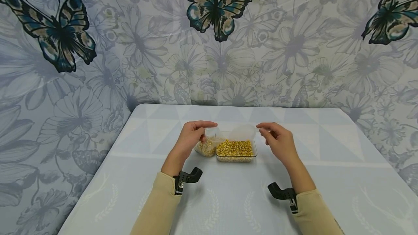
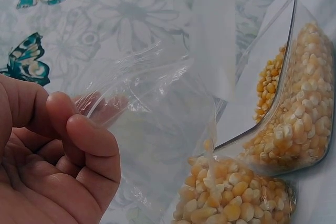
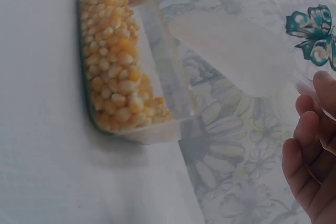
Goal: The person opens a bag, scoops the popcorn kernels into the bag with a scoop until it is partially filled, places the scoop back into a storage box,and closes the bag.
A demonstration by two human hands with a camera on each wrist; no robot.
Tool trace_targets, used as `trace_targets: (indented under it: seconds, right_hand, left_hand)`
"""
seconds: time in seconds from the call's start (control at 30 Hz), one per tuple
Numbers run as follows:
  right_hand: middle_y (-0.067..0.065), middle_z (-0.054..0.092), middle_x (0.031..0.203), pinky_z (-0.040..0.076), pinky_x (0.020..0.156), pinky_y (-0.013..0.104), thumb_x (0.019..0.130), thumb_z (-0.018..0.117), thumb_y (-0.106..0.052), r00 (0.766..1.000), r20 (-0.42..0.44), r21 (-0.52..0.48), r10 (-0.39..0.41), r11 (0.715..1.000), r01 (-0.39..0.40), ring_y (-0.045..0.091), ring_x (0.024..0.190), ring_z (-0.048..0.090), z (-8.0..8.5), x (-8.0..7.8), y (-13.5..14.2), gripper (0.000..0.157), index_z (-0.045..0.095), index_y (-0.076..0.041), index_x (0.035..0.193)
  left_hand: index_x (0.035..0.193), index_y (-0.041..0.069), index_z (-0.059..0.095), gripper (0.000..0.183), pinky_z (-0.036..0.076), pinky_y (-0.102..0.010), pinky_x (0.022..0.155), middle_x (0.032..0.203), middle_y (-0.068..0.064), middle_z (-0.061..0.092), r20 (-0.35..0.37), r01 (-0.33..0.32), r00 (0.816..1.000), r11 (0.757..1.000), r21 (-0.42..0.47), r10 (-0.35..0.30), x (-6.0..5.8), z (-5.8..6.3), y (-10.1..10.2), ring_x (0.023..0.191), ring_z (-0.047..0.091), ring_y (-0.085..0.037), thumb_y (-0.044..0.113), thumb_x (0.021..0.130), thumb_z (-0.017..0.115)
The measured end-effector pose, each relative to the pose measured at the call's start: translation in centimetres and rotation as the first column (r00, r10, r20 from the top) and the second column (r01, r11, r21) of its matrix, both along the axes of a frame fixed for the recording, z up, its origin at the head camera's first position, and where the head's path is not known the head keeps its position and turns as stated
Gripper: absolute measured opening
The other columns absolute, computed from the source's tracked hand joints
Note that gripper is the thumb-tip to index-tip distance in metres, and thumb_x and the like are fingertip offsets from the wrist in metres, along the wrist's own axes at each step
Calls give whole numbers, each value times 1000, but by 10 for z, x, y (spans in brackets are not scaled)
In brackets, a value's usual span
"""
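My left hand [image 1: 192, 136] pinches the top edge of a clear plastic bag [image 2: 168, 129] between thumb and fingers. Corn kernels [image 2: 236, 192] fill the bag's bottom, and the bag stands right beside a clear rectangular container [image 1: 236, 159]. That container holds a layer of yellow corn kernels [image 1: 235, 148]. On the other side, my right hand [image 1: 277, 140] grips the thin handle of a translucent white scoop [image 3: 236, 51]. The scoop's broad end is held over the container's far rim, and no kernels show on it.
A pale table [image 1: 212, 198] with a printed triangle and leaf pattern lies under everything. Behind its far edge rises a wall [image 1: 209, 71] covered in flowers and butterflies. Dark camera mounts sit on the left wrist [image 1: 187, 177] and the right wrist [image 1: 284, 194].
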State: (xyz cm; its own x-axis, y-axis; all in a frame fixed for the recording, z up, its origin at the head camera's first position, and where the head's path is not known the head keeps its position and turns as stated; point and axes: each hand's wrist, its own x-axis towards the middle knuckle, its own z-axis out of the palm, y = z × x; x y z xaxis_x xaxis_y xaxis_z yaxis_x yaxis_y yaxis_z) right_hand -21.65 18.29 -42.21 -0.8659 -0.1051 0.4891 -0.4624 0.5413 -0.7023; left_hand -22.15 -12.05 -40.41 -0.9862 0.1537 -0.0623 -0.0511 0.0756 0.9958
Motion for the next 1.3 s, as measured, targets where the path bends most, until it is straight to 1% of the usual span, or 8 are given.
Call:
trace_targets:
  seconds: [0.1,0.27,0.4,0.63,0.8,0.93,1.1,1.3]
  right_hand:
    - [10,66,86,43,51,24,99,62,-15,998,61,-6,19,1000,-19,14,57,54,-8,-4,1,17,73,-12,112]
    - [15,67,92,41,49,27,100,60,-24,978,205,-12,24,1000,-22,29,64,59,-21,-8,1,21,72,-15,115]
    - [14,67,96,40,49,28,101,60,-28,958,287,-21,26,1000,-21,38,70,59,-28,-9,0,23,72,-17,117]
    - [18,67,95,39,48,29,101,59,-29,942,336,-26,18,1000,-10,40,70,57,-34,-11,0,25,71,-16,119]
    - [13,60,72,36,46,29,101,59,-28,931,364,-13,17,1000,-13,32,62,54,-37,-12,0,24,71,-17,119]
    - [8,56,66,36,46,29,101,59,-26,924,381,-9,25,1000,-23,27,59,53,-40,-13,0,23,70,-17,119]
    - [10,59,89,40,50,29,101,59,-26,927,374,2,25,1000,-28,30,64,57,-40,-14,2,24,71,-18,120]
    - [13,59,120,55,65,33,101,60,-27,931,364,10,28,999,-34,28,76,63,-36,-16,8,32,65,-18,131]
  left_hand:
    - [116,18,77,41,39,-31,60,121,-21,60,-3,-2,1000,1000,-3,2,0,0,0,58,45,-13,3,100,43]
    - [116,17,77,40,39,-31,60,129,-6,63,-5,-8,1000,1000,-6,8,0,0,1,59,46,-14,3,100,43]
    - [116,17,76,40,39,-30,59,127,-6,64,0,-4,1000,1000,-3,4,1,1,1,59,46,-14,2,100,42]
    - [115,18,77,40,39,-30,60,107,-6,60,3,1,1000,1000,2,-1,0,1,1,59,46,-14,4,100,43]
    - [115,18,77,40,39,-31,60,113,-7,63,2,-1,1000,1000,2,1,0,0,1,59,46,-15,3,100,43]
    - [115,17,77,41,39,-31,61,123,-6,64,5,-8,1000,1000,-4,8,0,0,1,58,46,-15,2,100,42]
    - [115,18,77,41,39,-31,60,121,-7,64,4,-8,1000,1000,-3,8,1,0,1,59,46,-15,2,99,42]
    - [116,18,76,41,39,-31,60,123,-6,64,0,-6,1000,1000,-1,6,0,0,1,59,46,-15,2,100,42]
